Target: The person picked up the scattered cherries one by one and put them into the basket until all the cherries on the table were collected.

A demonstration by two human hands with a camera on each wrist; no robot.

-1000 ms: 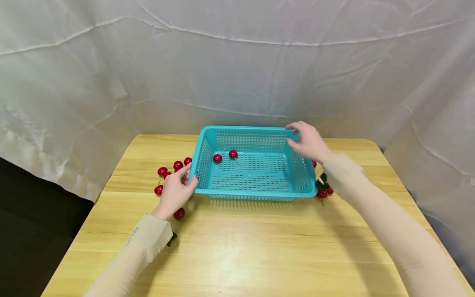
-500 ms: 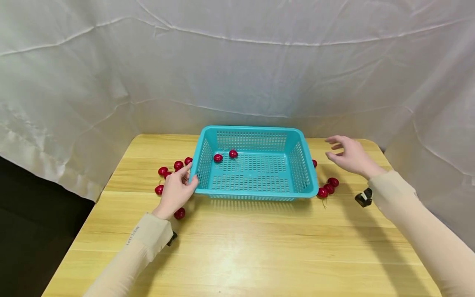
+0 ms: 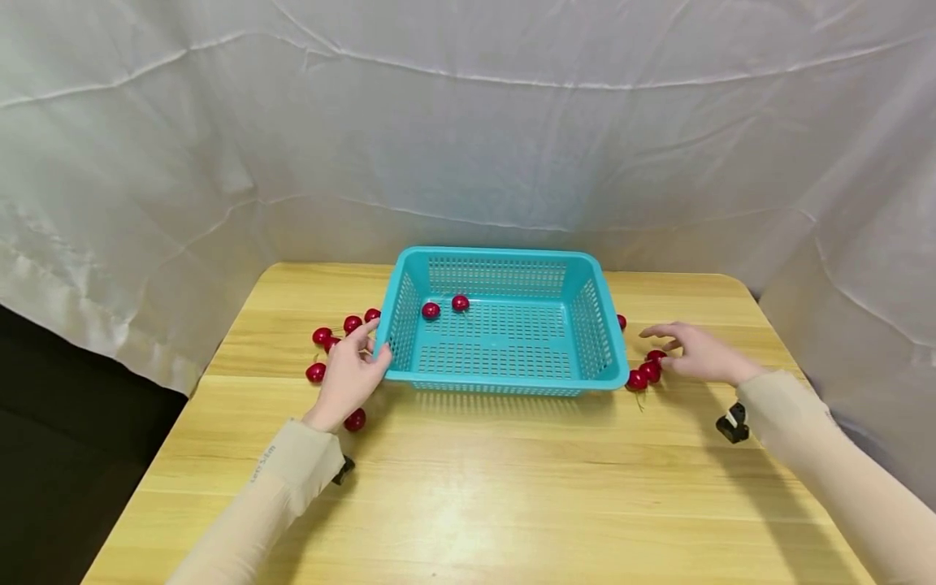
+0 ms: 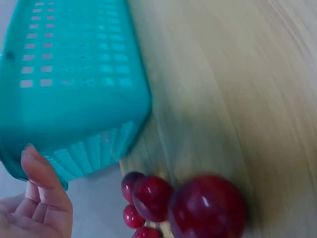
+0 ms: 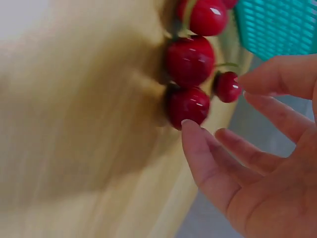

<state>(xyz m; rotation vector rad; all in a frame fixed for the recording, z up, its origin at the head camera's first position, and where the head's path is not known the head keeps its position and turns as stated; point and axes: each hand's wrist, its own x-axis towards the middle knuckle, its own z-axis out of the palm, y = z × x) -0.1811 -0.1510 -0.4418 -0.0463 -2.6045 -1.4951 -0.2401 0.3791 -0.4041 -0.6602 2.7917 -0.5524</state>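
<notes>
A turquoise plastic basket (image 3: pixel 504 382) with slotted walls stands at the middle back of the table, two red cherries (image 3: pixel 431 310) inside it. My left hand (image 3: pixel 349 375) pinches its left rim, thumb on the near side, as the left wrist view also shows. Over several cherries (image 3: pixel 649 371) to the right of the basket hovers my right hand (image 3: pixel 698 354). Its fingers are spread and loosely bent with nothing between them. In the right wrist view one fingertip (image 5: pixel 190 130) overlaps the edge of the nearest cherry (image 5: pixel 187 106).
Several more cherries (image 3: pixel 322 335) lie left of the basket, around my left hand; one cherry (image 3: pixel 354 419) sits nearer me. Another cherry (image 3: pixel 621 322) shows beside the basket's right wall. Pale cloth (image 3: pixel 468 146) hangs behind the wooden table (image 3: pixel 468 487).
My right hand has moved from above the basket's back right corner out to the right, then down to the cherries there. The left hand and basket have stayed in place.
</notes>
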